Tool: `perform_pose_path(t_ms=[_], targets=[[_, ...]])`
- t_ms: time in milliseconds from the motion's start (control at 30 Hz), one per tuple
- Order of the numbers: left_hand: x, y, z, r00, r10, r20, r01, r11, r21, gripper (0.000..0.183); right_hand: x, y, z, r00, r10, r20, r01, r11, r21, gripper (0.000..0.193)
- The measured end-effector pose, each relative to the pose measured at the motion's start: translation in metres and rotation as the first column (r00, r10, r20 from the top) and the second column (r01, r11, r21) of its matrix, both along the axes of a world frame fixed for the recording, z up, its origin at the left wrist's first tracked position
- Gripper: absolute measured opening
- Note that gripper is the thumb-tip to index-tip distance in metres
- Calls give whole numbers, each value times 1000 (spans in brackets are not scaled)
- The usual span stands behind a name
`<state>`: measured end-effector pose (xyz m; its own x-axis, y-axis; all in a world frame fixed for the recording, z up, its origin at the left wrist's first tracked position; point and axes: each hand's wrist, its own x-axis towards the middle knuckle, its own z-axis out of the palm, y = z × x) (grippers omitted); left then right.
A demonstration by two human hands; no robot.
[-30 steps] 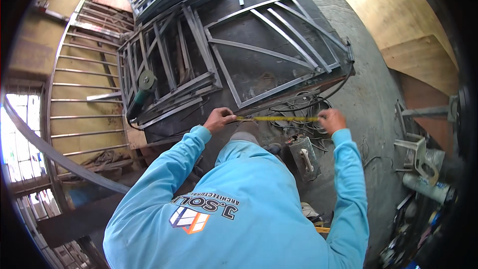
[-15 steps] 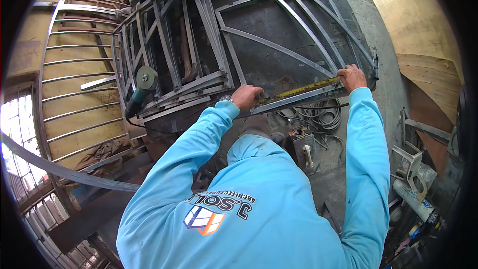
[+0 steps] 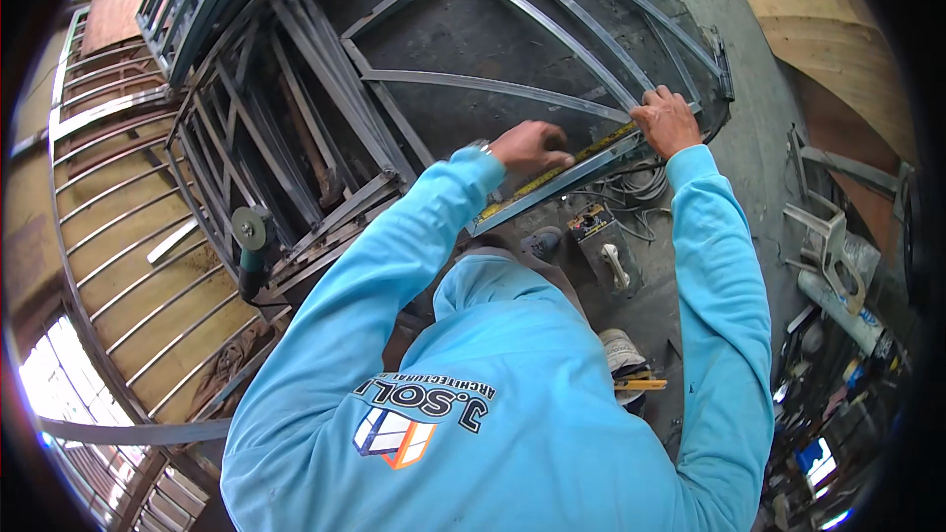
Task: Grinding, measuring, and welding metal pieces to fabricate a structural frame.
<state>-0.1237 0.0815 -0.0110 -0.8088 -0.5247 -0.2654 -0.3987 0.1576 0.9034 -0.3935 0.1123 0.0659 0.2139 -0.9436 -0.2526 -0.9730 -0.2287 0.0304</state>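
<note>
A yellow tape measure (image 3: 597,145) lies stretched along the near bar (image 3: 552,184) of a grey square-tube steel frame, whose far side is curved. At the right end of the tape, my right hand (image 3: 667,122) has its fingers closed over it, close to where the frame's inner bars meet. My left hand (image 3: 533,148) hovers over the tape's middle, fingers bent, with the thumb apart from them. It seems to hold nothing. Two slim curved bars (image 3: 562,32) and a long diagonal bar (image 3: 493,85) sit inside the frame.
Left of the frame are stacked steel frames (image 3: 325,89) and an angle grinder (image 3: 250,241). A ladder-like steel grille (image 3: 128,266) leans at the far left. Below the table edge stand a box with a handle (image 3: 613,261) and coiled cable (image 3: 641,182). Plywood sheets (image 3: 833,59) are at the right.
My left hand has come off the tape's left part and moved right, toward my right hand. My right hand stays at the tape's right end. The whole view has turned and shifted.
</note>
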Motion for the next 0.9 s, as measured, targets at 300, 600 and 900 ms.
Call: perform_pose_path(t_ms=[300, 600, 900], targets=[[-78, -23, -11, 925, -330, 191, 293, 935, 198, 34, -9, 9, -2, 990, -103, 95, 98, 994, 57, 11], [-85, -17, -17, 919, -303, 251, 278, 952, 131, 33, -1, 38, -15, 980, -184, 75, 182, 983, 23, 16], [-88, -17, -25, 920, -252, 299, 208, 963, 172, 35, 36, 84, -57, 916, -339, 217, 396, 854, -338, 11]])
